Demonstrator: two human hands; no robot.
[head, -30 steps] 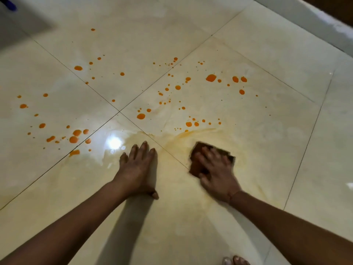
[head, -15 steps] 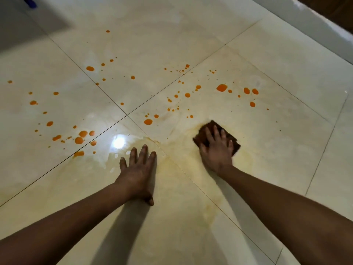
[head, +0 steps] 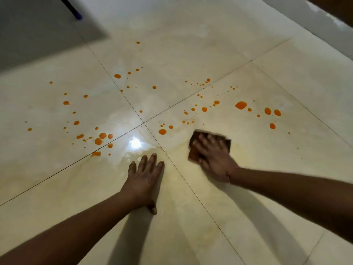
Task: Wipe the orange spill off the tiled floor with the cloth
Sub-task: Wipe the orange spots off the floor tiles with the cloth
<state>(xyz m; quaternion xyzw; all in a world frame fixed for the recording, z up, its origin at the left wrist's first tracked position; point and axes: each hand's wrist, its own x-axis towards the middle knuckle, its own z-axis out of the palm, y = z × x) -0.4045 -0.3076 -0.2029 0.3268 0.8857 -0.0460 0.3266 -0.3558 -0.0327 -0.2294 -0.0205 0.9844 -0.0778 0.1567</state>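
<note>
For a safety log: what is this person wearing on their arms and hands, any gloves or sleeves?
No gloves on the left hand or right hand, no sleeves showing on either forearm, no watch. A thin line at the right wrist is too blurred to identify.

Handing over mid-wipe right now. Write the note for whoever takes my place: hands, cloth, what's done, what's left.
Left hand: open, flat on the floor, bracing.
Right hand: open, fingers pressing the cloth flat on the near right tile.
Done: the tiles around both hands show no drops, only a yellowish smear.
Left: orange drops just beyond the cloth, more scattered over the left and far tiles; then probably a pass over the smear.
</note>
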